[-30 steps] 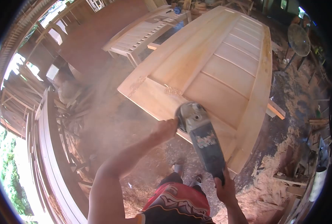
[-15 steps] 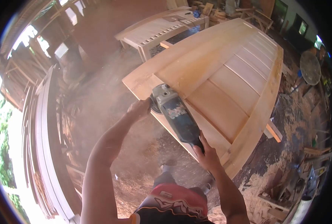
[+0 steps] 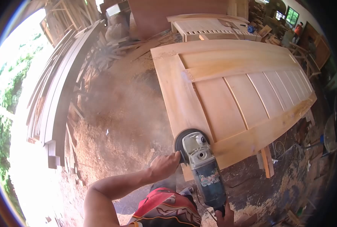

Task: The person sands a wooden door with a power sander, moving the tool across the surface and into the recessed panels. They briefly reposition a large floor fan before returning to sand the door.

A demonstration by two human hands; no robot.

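My left hand (image 3: 164, 165) is closed around the side handle of an angle grinder (image 3: 210, 181). Its rear handle is in my right hand (image 3: 225, 217), partly cut off by the bottom edge of the view. The grinder's round, dark disc (image 3: 180, 141) lies over the near corner of a large panelled wooden piece (image 3: 236, 102), at the end board. Most of the disc is hidden under the tool's metal head, so its contact with the wood is not fully visible. Fine dust hangs in the air left of the panel.
A stack of long boards (image 3: 58, 87) runs along the left. Behind the panel stands another wooden piece (image 3: 214, 27) with a row of slots. Sawdust (image 3: 96, 155) covers the floor, and a timber support (image 3: 267, 162) sticks out below the panel.
Both hands have moved the grinder along the end board, from its middle to the near corner. My view has swung left, so the panel appears farther right.
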